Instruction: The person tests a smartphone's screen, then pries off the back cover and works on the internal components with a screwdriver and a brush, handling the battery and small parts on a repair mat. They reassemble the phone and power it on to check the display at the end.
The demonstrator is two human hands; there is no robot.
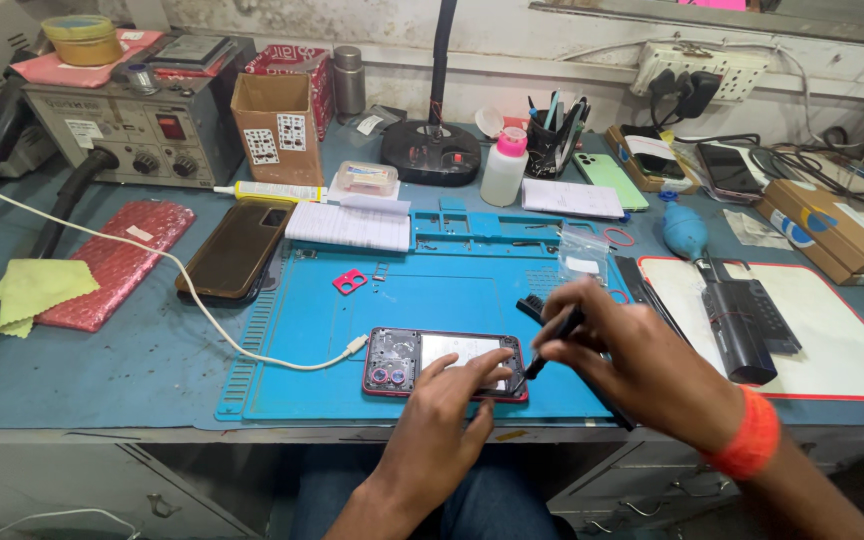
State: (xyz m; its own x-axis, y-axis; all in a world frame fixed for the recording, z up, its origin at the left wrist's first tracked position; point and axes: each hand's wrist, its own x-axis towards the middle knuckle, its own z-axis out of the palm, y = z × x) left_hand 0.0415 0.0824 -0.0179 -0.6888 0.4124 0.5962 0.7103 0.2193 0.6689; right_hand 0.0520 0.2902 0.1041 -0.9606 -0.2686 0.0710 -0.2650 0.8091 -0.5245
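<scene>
An opened red phone [422,357] lies back-up on the blue work mat [302,340], its insides and two camera rings showing. My left hand [444,415] rests on the phone's right half, fingers spread and pressing it down. My right hand [632,360], with an orange band at the wrist, grips a thin black tool [550,345] like a pen. The tool's tip touches the phone's right end. A small red camera frame [349,282] lies loose on the mat above the phone.
A white cable [192,300] ends just left of the phone. A brown phone [235,252], notepad [349,225], white bottle [505,167], blue blower [685,231], black tool on a white mat [752,320], soldering station [137,125] and cardboard box [274,125] surround the mat.
</scene>
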